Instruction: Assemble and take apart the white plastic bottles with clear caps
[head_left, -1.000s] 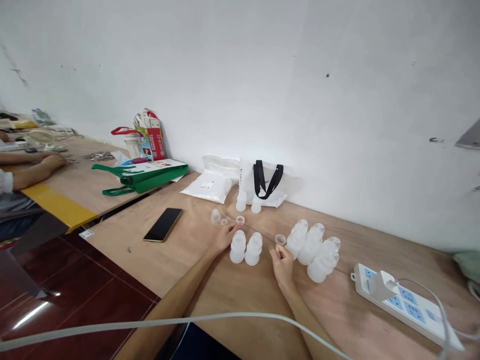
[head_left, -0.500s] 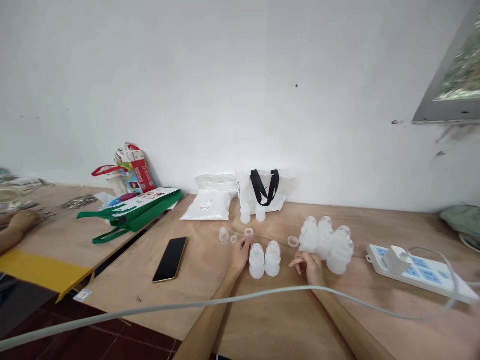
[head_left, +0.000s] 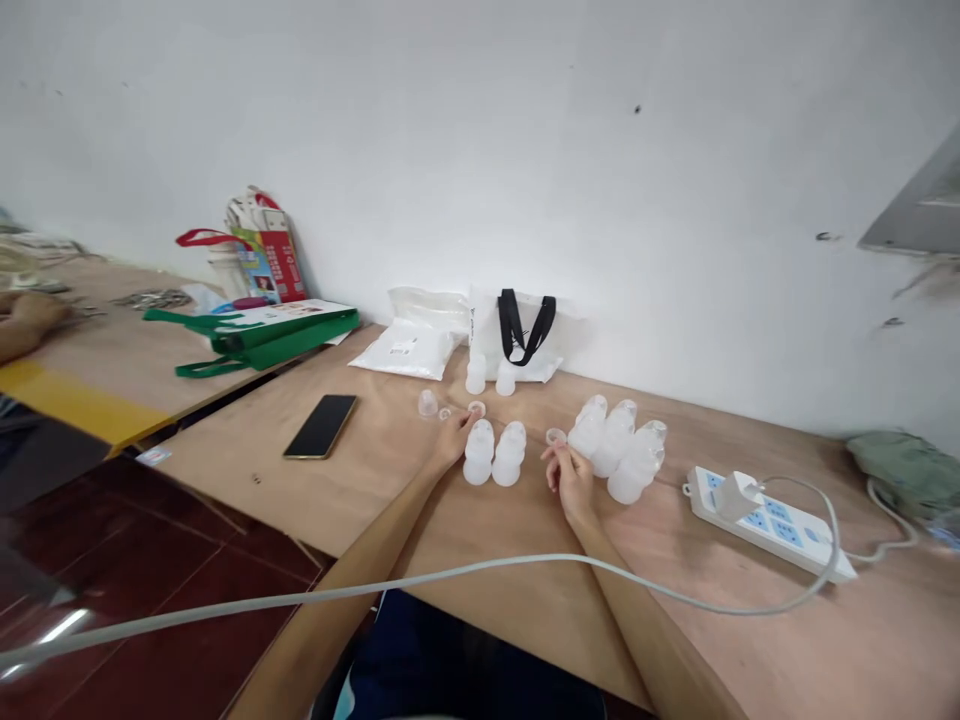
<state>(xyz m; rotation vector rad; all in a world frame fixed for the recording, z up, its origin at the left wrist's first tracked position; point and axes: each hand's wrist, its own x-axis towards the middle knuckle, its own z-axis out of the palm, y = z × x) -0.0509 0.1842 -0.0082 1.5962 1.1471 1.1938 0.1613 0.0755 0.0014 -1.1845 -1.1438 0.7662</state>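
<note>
Left grip (head_left: 452,442) lay spread, fingertips at a small ring (head_left: 477,408) beside two bottles (head_left: 495,455); right grip (head_left: 571,472) curled, any pinch impossible to tell.

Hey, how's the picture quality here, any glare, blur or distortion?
Head view: soft even light, faint shadows; a glare streak on the red floor; the near white cable is blurred; wide-angle lens tilts the table; the translucent bottles lack detail.

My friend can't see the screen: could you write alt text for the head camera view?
On a wooden table, a person's left hand lies beside two upright white bottles, the right hand beside a small ring and a cluster of more. A phone lies left, a power strip right.
</note>
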